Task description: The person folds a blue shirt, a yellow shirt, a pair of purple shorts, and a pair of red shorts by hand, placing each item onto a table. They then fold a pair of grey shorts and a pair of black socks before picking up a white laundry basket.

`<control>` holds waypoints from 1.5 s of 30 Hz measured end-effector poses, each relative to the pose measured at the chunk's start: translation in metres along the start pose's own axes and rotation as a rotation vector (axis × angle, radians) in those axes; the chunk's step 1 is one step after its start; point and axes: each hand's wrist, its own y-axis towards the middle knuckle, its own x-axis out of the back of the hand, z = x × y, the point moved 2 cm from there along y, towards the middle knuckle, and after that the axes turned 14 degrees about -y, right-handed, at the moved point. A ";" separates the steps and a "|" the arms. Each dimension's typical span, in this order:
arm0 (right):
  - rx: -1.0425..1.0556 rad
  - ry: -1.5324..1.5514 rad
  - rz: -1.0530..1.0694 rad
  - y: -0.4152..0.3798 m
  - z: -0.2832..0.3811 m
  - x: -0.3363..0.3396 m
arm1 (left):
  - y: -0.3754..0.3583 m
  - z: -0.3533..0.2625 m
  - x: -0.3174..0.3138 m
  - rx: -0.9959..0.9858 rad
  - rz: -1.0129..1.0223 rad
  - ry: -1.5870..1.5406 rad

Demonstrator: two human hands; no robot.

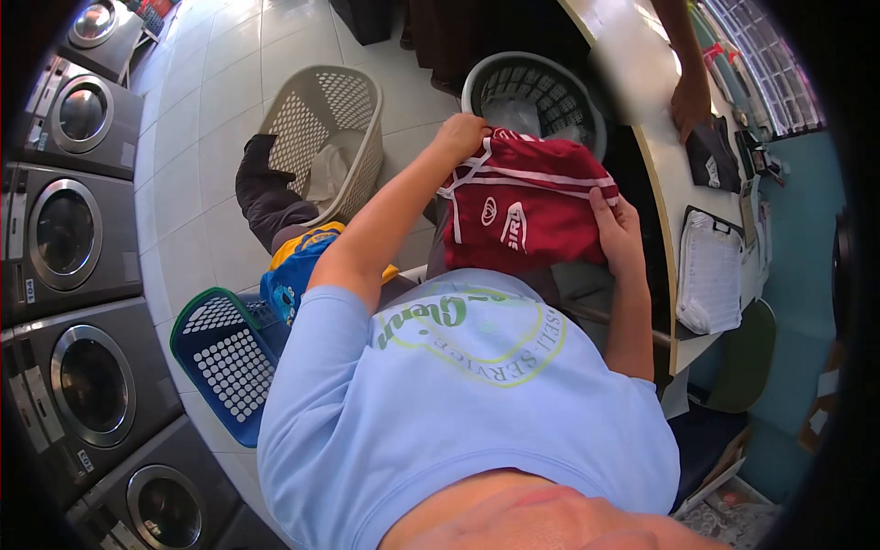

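Observation:
A maroon sports jersey (550, 215) with white stripes and white lettering is held up in front of my chest, bunched or partly folded. My left hand (463, 137) is closed on its upper left corner. The fingers of my right hand (619, 229) pinch the right edge, thumb on the front side. Just beyond the jersey stands a grey round laundry basket (587, 101) with something pale inside. To the left, a beige basket (367, 87) has a dark garment (266, 192) hanging over its side. A blue and yellow garment (298, 261) lies near my left arm.
A blue basket with a green rim (220, 367) is on the tiled floor. Stacked dryers (69, 234) line the left. At right, a table (655, 147) holds a clipboard with papers (710, 275) and a dark pouch (713, 156), beside another person's hand (690, 101).

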 end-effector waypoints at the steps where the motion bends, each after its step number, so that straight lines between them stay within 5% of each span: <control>1: -0.009 -0.035 -0.019 -0.002 0.003 0.000 | 0.007 0.011 -0.002 0.007 -0.053 0.003; 3: 0.008 -0.068 -0.030 0.000 0.000 0.006 | 0.010 0.020 0.003 0.031 -0.155 0.012; 7: 0.045 0.007 -0.038 0.005 0.021 0.002 | -0.006 0.045 0.046 0.671 -0.391 -1.133; 15: 0.165 -0.142 0.103 0.049 0.129 -0.001 | -0.084 0.071 0.115 0.567 -0.718 -1.552; 17: 0.138 -0.045 0.109 0.061 0.163 0.006 | -0.112 0.069 0.127 0.576 -0.650 -1.520; 22: 0.228 -0.393 0.029 0.107 0.231 0.070 | -0.199 0.044 0.172 0.512 -0.597 -1.254; 27: 0.233 -0.599 -0.301 0.207 0.239 0.190 | -0.310 0.025 0.221 0.579 -0.738 -0.789; 32: -0.118 -1.061 -0.516 0.397 0.125 0.398 | -0.426 0.059 0.224 0.783 -1.030 -0.744; 35: 0.013 -1.671 -0.629 0.387 0.076 0.305 | -0.470 0.063 0.195 0.928 -0.998 -0.686; 38: 0.245 -2.626 -0.163 0.369 0.010 0.193 | -0.457 0.036 0.156 1.138 -0.863 -0.895; 40: 0.229 -2.298 -0.074 0.352 -0.046 0.149 | -0.464 0.053 0.126 0.987 -0.813 -1.071; 42: 0.313 -1.738 -0.279 0.375 -0.126 0.149 | -0.458 0.043 0.119 1.047 -0.768 -1.008; 45: 0.134 -1.342 -0.354 0.325 -0.086 0.126 | -0.457 0.042 0.114 1.049 -0.863 -1.094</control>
